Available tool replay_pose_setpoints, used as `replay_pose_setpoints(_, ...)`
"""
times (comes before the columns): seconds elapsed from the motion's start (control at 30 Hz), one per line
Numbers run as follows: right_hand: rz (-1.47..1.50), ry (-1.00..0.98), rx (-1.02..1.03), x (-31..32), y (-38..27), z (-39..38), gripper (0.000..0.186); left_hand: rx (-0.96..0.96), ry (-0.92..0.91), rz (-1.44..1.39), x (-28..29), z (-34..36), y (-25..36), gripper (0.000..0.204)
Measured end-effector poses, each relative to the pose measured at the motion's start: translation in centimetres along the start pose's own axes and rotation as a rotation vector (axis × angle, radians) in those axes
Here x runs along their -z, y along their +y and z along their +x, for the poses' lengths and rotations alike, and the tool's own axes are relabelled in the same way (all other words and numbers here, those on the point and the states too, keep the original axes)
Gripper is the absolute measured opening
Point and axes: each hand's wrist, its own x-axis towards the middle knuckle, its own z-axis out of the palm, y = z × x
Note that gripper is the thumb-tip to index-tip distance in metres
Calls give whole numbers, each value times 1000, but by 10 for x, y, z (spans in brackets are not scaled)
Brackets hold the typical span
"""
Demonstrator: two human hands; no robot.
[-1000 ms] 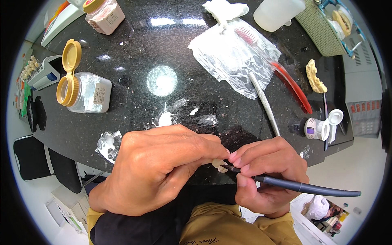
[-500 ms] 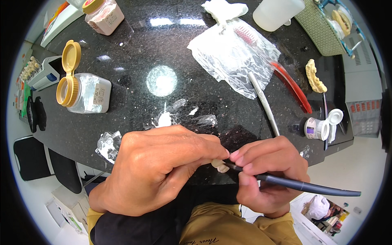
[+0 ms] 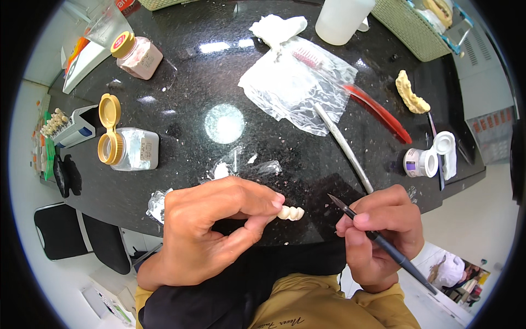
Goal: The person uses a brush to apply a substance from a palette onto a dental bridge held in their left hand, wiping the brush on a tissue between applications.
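Observation:
Between its thumb and fingertips, my left hand pinches a short row of cream-coloured tooth crowns, a dental bridge, held level over the table's near edge. My right hand grips a slim dark-handled brush like a pen. The brush's dark pointed tip aims up and left, apart from the crowns. Just beyond my left hand, white powdery residue is smeared on the table. A silver rod lies with its near end beside my right hand's fingers.
On the black speckled table stand an open yellow-lidded jar, a pink-powder jar and a small open white jar. A clear plastic bag, red-handled brush, cream dental cast, white container and woven basket lie beyond.
My right hand has drawn the brush away from the crowns to the right, and its handle now slopes more steeply. The crowns show more plainly in my left hand. The view has shifted slightly.

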Motion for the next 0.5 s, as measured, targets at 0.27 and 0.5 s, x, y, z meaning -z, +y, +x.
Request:
replay_pose_setpoints(0.27,-41,-77,57,-3,4,-2,27,19,15,0,-2,-1,0,15)
replay_pose_setpoints(0.5,-97,-118,120,-6,6,-4,24,24,17,12,-2,-1,0,16)
